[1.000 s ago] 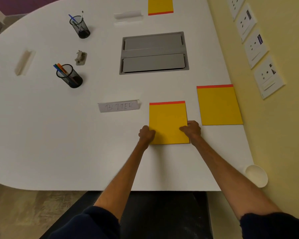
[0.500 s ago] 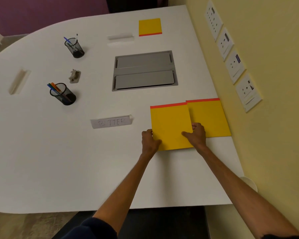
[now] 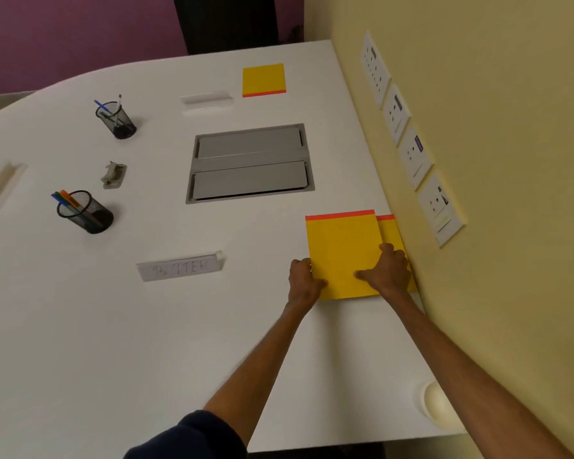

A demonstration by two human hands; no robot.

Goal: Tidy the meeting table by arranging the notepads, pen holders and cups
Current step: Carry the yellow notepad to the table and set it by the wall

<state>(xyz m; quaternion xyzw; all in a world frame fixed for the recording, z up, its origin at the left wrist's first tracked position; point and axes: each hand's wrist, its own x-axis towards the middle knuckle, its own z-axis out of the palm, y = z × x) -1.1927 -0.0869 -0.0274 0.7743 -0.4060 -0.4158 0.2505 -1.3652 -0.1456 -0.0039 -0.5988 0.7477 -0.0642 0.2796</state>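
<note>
- Your top notepad (image 3: 342,253) — yellow with an orange strip along its far edge — lies flat at about 3 o'clock on the white table (image 3: 146,342), close to the yellow wall (image 3: 494,226).
- It covers most of a second notepad (image 3: 391,230) of the same colours; only a sliver of that one shows at the 3 o'clock side, right by the wall.
- Your left hand (image 3: 304,281) has its fingers curled closed on the top pad's near-left edge, pinching it.
- Your right hand (image 3: 390,271) lies spread on the pad's near-right corner, fingers open and pressing flat, thumb pointing toward 9 o'clock.
- A clear name plate (image 3: 181,267) with faint handwriting sits at 9 o'clock from the pads.
- The grey cable hatch (image 3: 251,162) is set into the table at 11 o'clock from them.
- A third notepad (image 3: 263,79) lies farther off at 12 o'clock, its orange strip toward you.
- Two mesh pen holders stand well apart at 10 o'clock — the nearer pen holder (image 3: 87,212) tilted, with coloured markers, and the farther pen holder (image 3: 116,119) with pens.
- A white cup (image 3: 436,404) sits at 5 o'clock, near the table edge, partly hidden by your right forearm.
</note>
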